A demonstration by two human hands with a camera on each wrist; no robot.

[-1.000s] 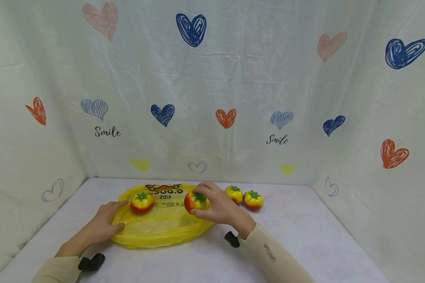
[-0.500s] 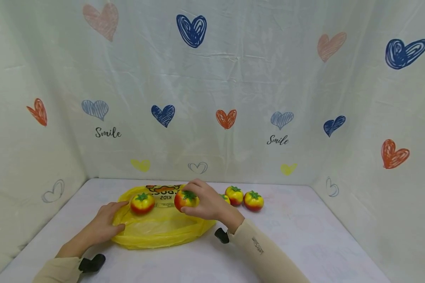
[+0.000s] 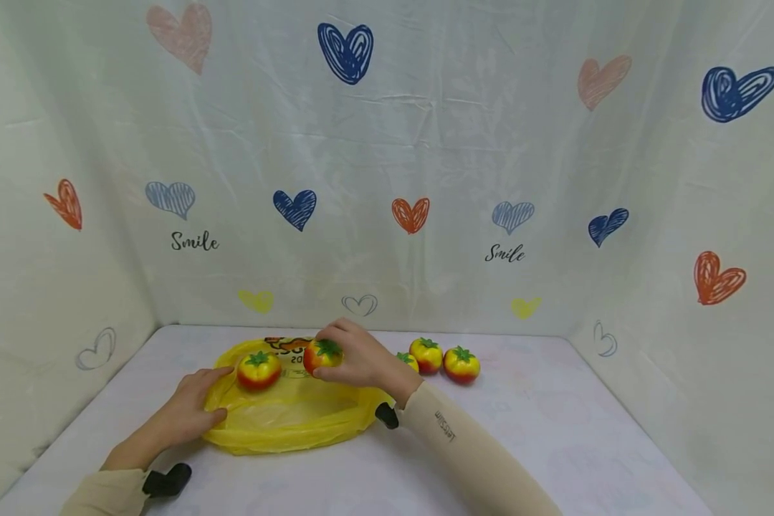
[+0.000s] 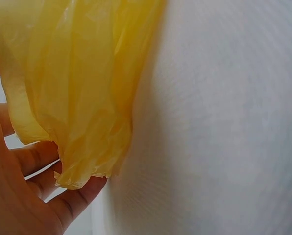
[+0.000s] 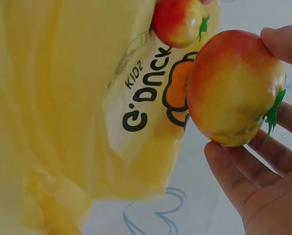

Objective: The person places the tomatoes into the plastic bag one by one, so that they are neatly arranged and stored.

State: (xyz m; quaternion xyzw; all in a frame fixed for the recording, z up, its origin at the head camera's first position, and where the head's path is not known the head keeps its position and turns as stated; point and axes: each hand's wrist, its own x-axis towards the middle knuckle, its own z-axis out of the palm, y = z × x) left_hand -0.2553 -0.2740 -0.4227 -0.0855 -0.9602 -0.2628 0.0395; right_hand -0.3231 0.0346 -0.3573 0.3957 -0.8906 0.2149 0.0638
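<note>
Five toy tomatoes: one held [image 3: 322, 355], one on the bag [image 3: 259, 369], three beside it [image 3: 408, 360] [image 3: 426, 355] [image 3: 461, 364]. One yellow plastic bag [image 3: 284, 419]. Two hands [image 3: 183, 412] [image 3: 361, 358].

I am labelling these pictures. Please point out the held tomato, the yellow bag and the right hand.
held tomato [image 5: 231, 90], right wrist view, its side.
yellow bag [image 3: 284, 419], head view, near rim.
right hand [image 3: 361, 358], head view, its back.

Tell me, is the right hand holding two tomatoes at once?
No, the right hand grips a single tomato above the yellow bag.
</note>
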